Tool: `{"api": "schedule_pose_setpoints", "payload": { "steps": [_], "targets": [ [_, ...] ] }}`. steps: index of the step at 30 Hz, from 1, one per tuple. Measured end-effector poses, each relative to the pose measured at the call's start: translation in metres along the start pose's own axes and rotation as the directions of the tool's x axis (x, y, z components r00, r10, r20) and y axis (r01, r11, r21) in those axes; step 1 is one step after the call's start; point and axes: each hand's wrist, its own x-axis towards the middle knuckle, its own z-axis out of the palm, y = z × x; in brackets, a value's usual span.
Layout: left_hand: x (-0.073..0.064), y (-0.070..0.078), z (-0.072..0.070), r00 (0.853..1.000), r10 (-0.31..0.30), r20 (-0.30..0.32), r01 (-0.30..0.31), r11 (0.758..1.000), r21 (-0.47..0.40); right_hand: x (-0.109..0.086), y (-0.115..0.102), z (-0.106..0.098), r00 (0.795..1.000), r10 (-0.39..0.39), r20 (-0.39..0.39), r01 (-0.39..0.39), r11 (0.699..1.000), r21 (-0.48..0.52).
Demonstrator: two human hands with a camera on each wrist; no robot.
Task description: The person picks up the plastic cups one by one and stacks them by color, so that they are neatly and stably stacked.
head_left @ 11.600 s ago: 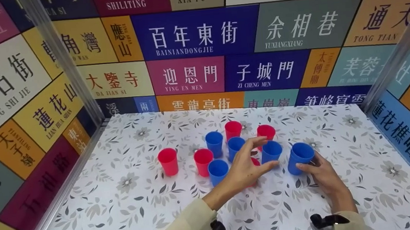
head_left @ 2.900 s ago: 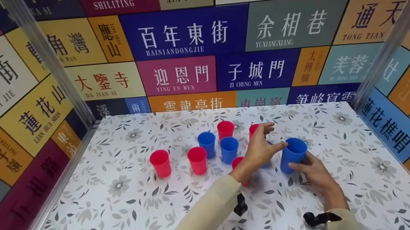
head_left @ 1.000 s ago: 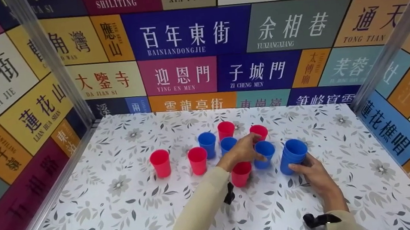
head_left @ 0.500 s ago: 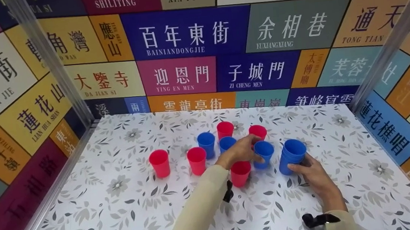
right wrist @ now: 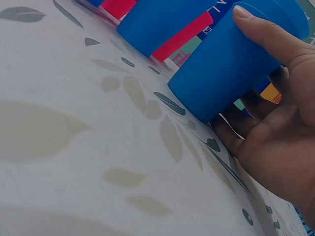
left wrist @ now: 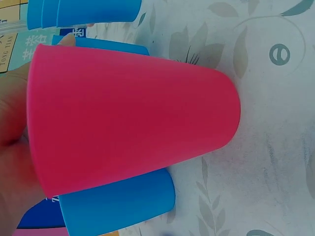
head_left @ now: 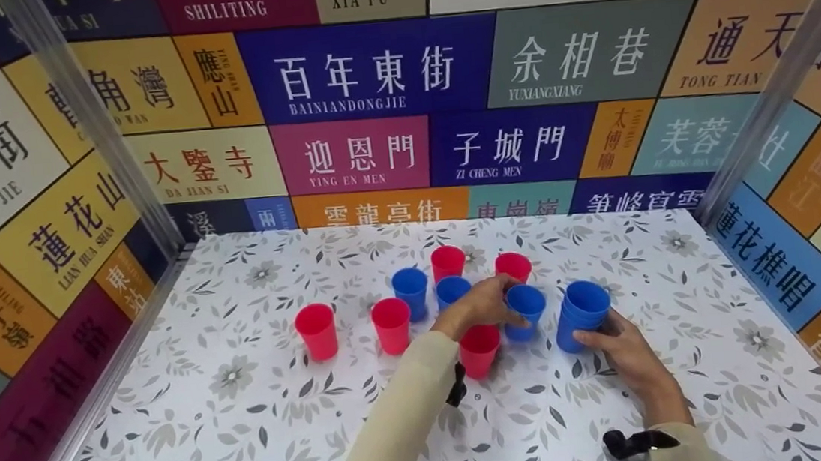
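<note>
My left hand [head_left: 479,305] reaches across the middle of the table and holds an upright blue cup [head_left: 528,313], thumb at its near side and fingers behind it. Just right of that cup, my right hand [head_left: 629,349] grips a stack of nested blue cups [head_left: 581,319] around its lower part. In the right wrist view, the thumb lies along the stack [right wrist: 231,64] and the other fingers are behind it. A red cup [head_left: 479,356] stands in front of my left hand and fills much of the left wrist view, hiding most of the held cup there.
Two blue cups [head_left: 411,294] stand behind and left of my left hand, one partly covered by it. Red cups stand at the far left [head_left: 316,334], left of centre [head_left: 392,328], at the back [head_left: 448,263] and behind the held cup [head_left: 512,264]. Sign-printed walls border the flowered tabletop [head_left: 250,442].
The near blue cup left of centre is gone from its spot, and the right-hand stack shows more rims. My left hand has moved from the stack back left onto a blue cup.
</note>
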Motion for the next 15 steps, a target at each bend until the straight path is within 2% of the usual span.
{"api": "schedule_pose_setpoints", "payload": {
  "steps": [8, 11, 15],
  "targets": [
    [-0.0011, -0.0011, 0.0, 0.998, 0.06, -0.012, -0.06, 0.998, -0.013, 0.0006, 0.0001, -0.0003, 1.0, 0.003, -0.01, -0.004, 1.0, -0.026],
    [-0.0021, 0.0005, 0.0003, 0.999, 0.05, 0.0, -0.05, 0.998, -0.03, 0.0, -0.0006, -0.0001, 1.0, 0.013, -0.022, -0.014, 0.999, -0.037],
    [-0.0027, 0.0027, 0.0021, 0.999, 0.032, 0.028, -0.032, 0.999, 0.001, -0.0012, -0.0023, 0.0005, 1.0, 0.019, -0.017, -0.019, 1.0, -0.017]
  ]
}}
